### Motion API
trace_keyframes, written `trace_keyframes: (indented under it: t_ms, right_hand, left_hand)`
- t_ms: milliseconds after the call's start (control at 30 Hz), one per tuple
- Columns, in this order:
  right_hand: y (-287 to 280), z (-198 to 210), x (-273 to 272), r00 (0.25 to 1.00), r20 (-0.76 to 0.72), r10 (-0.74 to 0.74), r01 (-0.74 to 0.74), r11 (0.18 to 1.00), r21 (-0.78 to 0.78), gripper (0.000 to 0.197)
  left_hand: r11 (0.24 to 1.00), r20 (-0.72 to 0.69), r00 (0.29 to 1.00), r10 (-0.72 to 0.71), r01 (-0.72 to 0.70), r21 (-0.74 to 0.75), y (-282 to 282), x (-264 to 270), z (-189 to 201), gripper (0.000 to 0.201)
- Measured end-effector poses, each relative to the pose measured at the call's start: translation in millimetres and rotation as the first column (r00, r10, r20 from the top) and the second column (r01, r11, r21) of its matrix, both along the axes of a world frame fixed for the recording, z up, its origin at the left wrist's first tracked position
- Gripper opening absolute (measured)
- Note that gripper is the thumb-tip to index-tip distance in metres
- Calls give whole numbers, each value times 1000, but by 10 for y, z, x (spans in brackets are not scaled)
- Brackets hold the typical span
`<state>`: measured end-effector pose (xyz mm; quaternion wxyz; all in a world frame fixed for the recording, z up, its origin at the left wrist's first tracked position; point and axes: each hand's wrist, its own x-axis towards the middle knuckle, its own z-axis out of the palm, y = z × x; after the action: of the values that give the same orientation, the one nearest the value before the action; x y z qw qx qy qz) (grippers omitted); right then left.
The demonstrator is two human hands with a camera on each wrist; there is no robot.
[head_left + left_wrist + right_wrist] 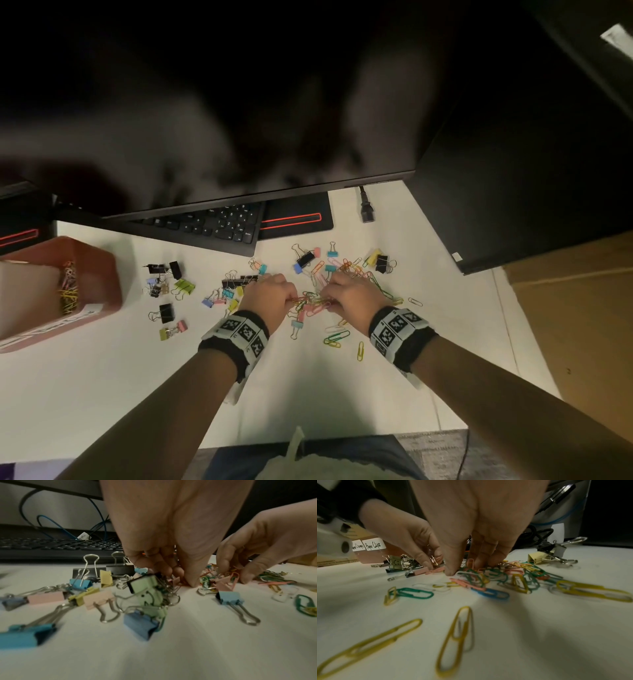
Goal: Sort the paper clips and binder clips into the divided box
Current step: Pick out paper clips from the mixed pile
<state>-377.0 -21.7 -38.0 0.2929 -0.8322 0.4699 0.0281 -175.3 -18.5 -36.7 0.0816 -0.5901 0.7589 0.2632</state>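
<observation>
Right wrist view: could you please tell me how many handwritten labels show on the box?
2. The Paper Clips label is on the box front; the second label sits just left of it, partly hidden. Others may be hidden.

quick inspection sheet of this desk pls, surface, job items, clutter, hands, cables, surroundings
surface: white desk, clips scattered over its middle.
job's things: brown divided box at left, paper clips in one compartment; mixed paper clips and binder clips loose.
clutter: black keyboard under the monitor.
grippers: left hand and right hand both curled into the central pile, grip on paper clips.
cables: black power plug; blue cable behind keyboard.
surroundings: cardboard at right.
</observation>
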Motion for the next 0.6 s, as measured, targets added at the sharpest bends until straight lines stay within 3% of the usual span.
trace_keyframes:
  t_ms: [233,400,600]
  right_hand:
    - [-56,-16,63,999,0,-34,34,999,-11,17]
    - [-76,-23,61,995,-60,-74,75,997,5,18]
    - [-72,15,63,993,-72,-94,96,995,19,17]
  left_hand:
    - [1000,60,998,11,-10,-22,6,-63,43,17]
    - [995,173,980,-101,99,18,-6,-99,47,20]
    - [1000,39,999,-20,19,14,-7,-100,27,22]
